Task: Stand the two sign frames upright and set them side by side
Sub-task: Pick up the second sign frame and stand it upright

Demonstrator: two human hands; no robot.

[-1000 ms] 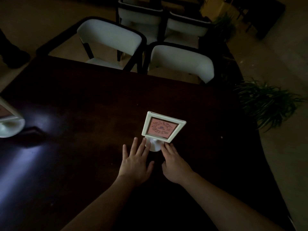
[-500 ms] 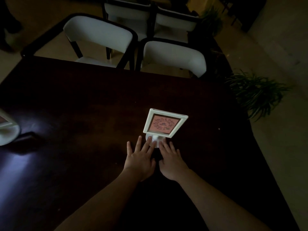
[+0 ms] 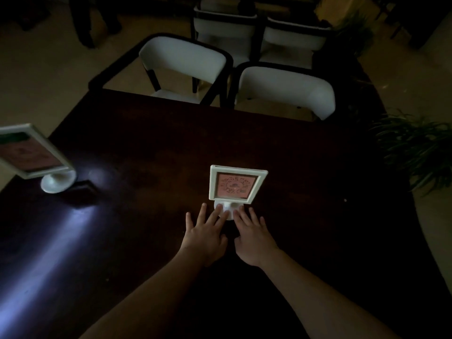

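A small white sign frame (image 3: 236, 184) with a pink card stands upright on its round white base near the middle of the dark table (image 3: 151, 148). My left hand (image 3: 206, 232) and my right hand (image 3: 252, 234) lie flat on the table just in front of it, fingers spread, with the fingertips of both resting on the base. A second, larger white sign frame (image 3: 31, 155) stands on its round base at the table's far left edge, well apart from the first, partly cut off by the picture edge.
Two white chairs (image 3: 283, 91) are pushed up to the table's far side, with more behind them. A leafy plant (image 3: 413, 148) stands at the right past the table's edge. A bright glare (image 3: 73, 216) streaks the table's left side. The room is dim.
The view has shifted, so the left frame shows more fully. The small frame now faces me more squarely. Both hands stay at its base.
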